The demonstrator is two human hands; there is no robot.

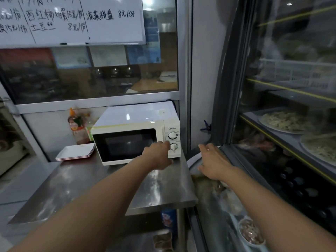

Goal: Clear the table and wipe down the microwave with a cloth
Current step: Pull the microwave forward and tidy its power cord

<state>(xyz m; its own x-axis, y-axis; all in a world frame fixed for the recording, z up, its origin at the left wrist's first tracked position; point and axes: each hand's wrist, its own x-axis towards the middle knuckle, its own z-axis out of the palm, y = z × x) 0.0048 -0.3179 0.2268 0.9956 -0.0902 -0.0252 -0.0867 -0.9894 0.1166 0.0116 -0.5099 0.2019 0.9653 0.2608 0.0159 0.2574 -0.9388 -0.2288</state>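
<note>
A white microwave point(134, 122) with a dark door window and two round knobs stands at the back right of a steel table point(91, 188). My left hand point(158, 157) reaches to the microwave's front. Its fingertips rest at the door's right edge, beside the lower knob, and its curled fingers are hidden behind the back of the hand. My right hand point(214, 162) is stretched out past the table's right edge, palm down with fingers apart, holding nothing. No cloth is in view.
A stack of white square plates point(75, 151) lies left of the microwave, with a sauce bottle point(75, 124) behind it. A round metal tray point(193, 161) sits under my right hand. A glass display fridge point(291, 124) with food dishes fills the right side.
</note>
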